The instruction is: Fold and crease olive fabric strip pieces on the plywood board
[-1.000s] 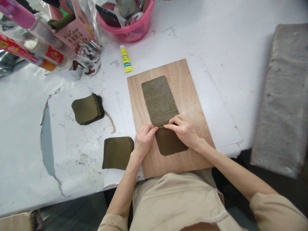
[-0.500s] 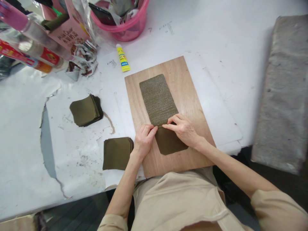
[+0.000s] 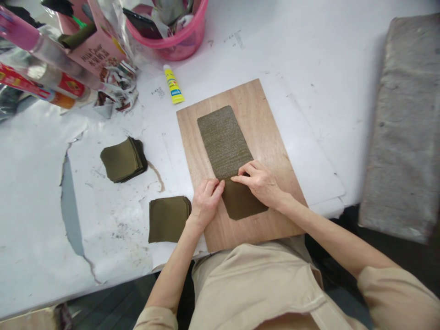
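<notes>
On a wooden board [image 3: 275, 151] lies a rough, speckled olive piece [image 3: 225, 142], its lower edge meeting a smooth dark olive piece [image 3: 242, 201] with cut corners. My left hand [image 3: 206, 199] pinches the left end of the seam between them, thumb and fingers pressed together. From the right, my right hand [image 3: 261, 183] presses the same seam with its thumb and curled fingers, close to the left fingertips. Two stacks of olive pieces sit left of the board, one nearer [image 3: 168, 219] and one farther [image 3: 123, 160].
A yellow glue tube [image 3: 174, 85] lies beyond the board. Behind it stands a pink basket [image 3: 178, 48] of items, with bottles [image 3: 51, 59] and a pink box at the back left. A grey padded slab [image 3: 402, 128] is at the right. The white table covering [image 3: 30, 206] is torn at left.
The view has shifted slightly. Both hands stay at the seam, with the right fingertips barely moved along it.
</notes>
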The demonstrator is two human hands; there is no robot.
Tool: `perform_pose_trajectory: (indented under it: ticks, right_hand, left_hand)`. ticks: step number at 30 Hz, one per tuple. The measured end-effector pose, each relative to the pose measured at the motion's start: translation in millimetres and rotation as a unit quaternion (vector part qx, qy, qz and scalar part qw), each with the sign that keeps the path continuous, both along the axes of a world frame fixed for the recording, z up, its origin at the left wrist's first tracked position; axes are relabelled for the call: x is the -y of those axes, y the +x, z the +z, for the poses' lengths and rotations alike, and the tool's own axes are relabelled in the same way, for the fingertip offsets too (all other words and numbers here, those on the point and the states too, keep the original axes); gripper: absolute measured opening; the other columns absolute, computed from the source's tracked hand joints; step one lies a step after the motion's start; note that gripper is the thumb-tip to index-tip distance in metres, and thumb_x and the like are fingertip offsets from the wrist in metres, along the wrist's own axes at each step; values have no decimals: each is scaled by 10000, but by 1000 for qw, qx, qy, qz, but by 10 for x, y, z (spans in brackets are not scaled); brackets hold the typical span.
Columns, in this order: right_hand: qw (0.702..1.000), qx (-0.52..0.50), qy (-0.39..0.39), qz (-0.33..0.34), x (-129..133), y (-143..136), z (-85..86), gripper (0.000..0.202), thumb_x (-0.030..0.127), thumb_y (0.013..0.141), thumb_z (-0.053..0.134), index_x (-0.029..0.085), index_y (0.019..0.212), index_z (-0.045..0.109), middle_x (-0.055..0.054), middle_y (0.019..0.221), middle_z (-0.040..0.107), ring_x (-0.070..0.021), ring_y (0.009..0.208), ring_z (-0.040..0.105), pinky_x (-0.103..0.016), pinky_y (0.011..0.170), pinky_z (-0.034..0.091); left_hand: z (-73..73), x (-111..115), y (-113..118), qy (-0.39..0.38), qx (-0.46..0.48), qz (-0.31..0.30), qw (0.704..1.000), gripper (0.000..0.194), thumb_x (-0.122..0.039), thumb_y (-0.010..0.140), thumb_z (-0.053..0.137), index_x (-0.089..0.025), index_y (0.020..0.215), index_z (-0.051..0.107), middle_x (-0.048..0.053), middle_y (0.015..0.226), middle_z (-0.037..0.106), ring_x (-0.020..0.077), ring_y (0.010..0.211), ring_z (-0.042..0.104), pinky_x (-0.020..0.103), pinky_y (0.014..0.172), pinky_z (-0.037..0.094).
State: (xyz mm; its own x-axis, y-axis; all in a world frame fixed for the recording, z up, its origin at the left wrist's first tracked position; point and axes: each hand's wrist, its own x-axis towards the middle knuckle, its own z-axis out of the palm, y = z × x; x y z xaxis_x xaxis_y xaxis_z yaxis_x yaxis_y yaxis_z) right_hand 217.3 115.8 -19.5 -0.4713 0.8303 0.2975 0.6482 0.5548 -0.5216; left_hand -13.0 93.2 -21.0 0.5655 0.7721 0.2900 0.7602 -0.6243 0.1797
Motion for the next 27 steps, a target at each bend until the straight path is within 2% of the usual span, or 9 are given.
perform_pose_trajectory:
  ticks: [6,9,11,16,21,27]
  right_hand:
    - [1000,12,-1,-3,0,-6,5,277,165,967,469,254,1057,715,-47,966,612,-201,962,494,-333,839,418]
    - [1000,15,7,-7,-1,-11,-4,278,180,976,461,263,1054,715,-45,963,610,-197,970,488,-329,847,419]
    - [1000,21,16,-6,-2,-17,-10,272,194,979,463,264,1051,715,-46,962,611,-196,973,485,-330,855,417]
    - [1000,19,24,-4,-10,-14,-11,244,237,977,483,259,1042,717,-48,954,620,-192,965,484,-327,852,413]
    - [1000,-25,17,6,-62,98,-2,213,217,961,517,234,984,729,-41,935,654,-186,977,506,-350,895,395]
    - [999,-13,34,27,-126,220,-17,240,208,972,492,230,959,731,-54,922,649,-186,936,508,-347,839,413]
  left_hand:
    - [28,57,-79,-21,8,22,999,243,-135,962,465,-165,1157,607,102,1064,627,215,986,575,343,845,512]
    - [81,82,-32,-13,34,56,998,245,-117,948,476,-158,1150,610,104,1063,620,221,1009,567,353,872,513]
    - [105,89,44,-4,38,66,997,295,-105,942,478,-153,1214,583,114,1088,617,234,1044,559,374,900,505]
    - [76,73,216,-12,-13,18,1000,351,-117,956,461,-151,1296,539,126,1099,617,252,1052,563,398,890,504]
    - [14,72,201,-14,-12,25,1000,363,-121,958,470,-163,1312,538,122,1107,611,246,1070,557,388,891,495]
    - [0,76,181,-30,4,31,999,385,-116,937,504,-178,1313,556,126,1084,610,239,1079,558,379,911,478]
